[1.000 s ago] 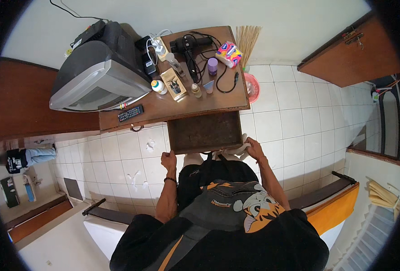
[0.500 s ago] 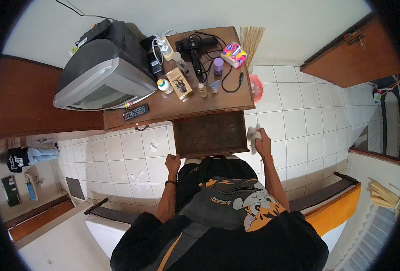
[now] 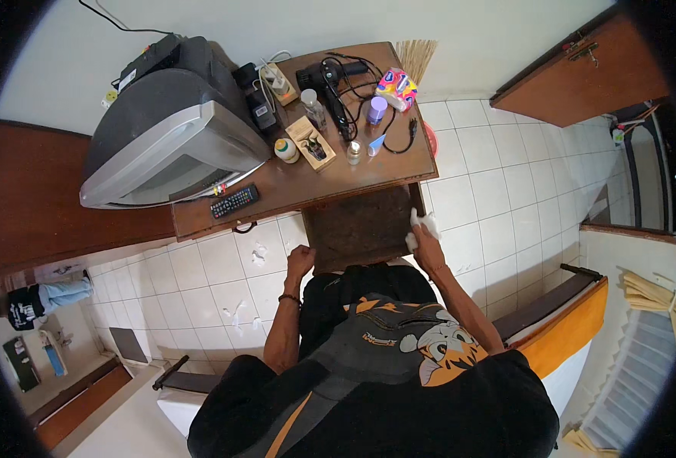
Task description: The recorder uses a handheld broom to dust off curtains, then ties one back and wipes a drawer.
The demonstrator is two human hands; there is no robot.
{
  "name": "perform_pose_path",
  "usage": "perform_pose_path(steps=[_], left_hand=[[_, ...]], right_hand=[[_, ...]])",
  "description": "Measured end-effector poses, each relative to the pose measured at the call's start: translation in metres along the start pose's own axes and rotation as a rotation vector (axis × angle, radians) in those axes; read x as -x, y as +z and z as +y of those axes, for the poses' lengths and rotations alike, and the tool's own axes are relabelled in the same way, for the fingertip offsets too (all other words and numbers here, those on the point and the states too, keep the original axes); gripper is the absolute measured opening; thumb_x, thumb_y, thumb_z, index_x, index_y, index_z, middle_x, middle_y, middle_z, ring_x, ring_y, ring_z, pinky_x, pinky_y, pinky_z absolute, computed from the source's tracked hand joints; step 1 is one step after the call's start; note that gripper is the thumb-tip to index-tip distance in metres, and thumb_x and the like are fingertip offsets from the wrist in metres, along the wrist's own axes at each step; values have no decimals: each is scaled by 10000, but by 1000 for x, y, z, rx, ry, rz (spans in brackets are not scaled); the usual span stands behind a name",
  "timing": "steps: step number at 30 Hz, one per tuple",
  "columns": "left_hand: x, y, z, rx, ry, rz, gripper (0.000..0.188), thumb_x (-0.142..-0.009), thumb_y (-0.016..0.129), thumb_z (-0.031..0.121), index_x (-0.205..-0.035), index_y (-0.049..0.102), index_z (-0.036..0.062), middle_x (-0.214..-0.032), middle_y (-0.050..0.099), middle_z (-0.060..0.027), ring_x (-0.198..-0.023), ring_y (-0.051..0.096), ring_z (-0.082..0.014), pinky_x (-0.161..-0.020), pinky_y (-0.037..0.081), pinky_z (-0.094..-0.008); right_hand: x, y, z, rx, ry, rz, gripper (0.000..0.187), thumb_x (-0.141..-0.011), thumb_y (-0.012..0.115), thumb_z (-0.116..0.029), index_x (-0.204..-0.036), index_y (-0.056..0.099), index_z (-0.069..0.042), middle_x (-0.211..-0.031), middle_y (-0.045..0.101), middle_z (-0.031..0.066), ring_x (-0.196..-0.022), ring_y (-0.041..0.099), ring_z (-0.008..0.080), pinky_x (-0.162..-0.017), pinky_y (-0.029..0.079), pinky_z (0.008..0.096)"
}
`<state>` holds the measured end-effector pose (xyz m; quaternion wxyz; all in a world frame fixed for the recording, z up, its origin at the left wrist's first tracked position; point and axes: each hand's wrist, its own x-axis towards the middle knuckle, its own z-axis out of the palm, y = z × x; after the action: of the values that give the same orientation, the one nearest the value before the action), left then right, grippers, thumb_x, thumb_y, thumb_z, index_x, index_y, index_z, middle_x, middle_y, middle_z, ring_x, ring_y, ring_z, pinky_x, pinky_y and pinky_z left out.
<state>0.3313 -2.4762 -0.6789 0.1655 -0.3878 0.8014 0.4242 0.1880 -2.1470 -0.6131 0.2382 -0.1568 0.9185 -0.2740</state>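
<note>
A brown wooden drawer is pulled out from the table in front of me, its inside bare and stained. My left hand is closed at the left side of the drawer, near its front corner, and seems to grip that edge. Crumpled white tissue is held in my right hand. That hand presses the tissue against the top of the drawer's right wall.
On the table are a television, a remote, a hair dryer, a tissue pack, a small box and several bottles. White scraps lie on the tiled floor. A door stands at the right.
My right hand has moved left with the tissue, from beside the drawer onto its right wall. My left hand has shifted slightly up along the left side. The view has tilted a little.
</note>
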Motion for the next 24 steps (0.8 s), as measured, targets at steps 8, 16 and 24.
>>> perform_pose_path(steps=[8, 16, 24], left_hand=[[-20, -12, -3, 83, 70, -152, 354, -830, 595, 275, -1032, 643, -12, -1012, 671, -182, -988, 631, -310, -862, 493, -377], [-24, -10, -26, 176, 100, -166, 313, -841, 606, 226, -1064, 643, 9, -995, 681, -166, -949, 653, -263, -845, 503, -345], [4, -11, -30, 302, 62, -195, 361, -870, 569, 220, -1180, 608, 39, -981, 688, -144, -927, 654, -233, -834, 496, -320]], right_hand=[[-54, 103, 5, 418, 160, -509, 570, -849, 533, -288, -1351, 375, -71, -1145, 596, 246, -1055, 585, 403, -915, 427, 488], [-50, 127, -61, 6, -458, -482, 440, -805, 545, -181, -1227, 545, -56, -1144, 608, 216, -1065, 585, 368, -887, 474, 450], [-73, 119, -15, 497, 108, -662, 389, -859, 539, -341, -1196, 622, -166, -1163, 626, 170, -1028, 612, 360, -877, 480, 447]])
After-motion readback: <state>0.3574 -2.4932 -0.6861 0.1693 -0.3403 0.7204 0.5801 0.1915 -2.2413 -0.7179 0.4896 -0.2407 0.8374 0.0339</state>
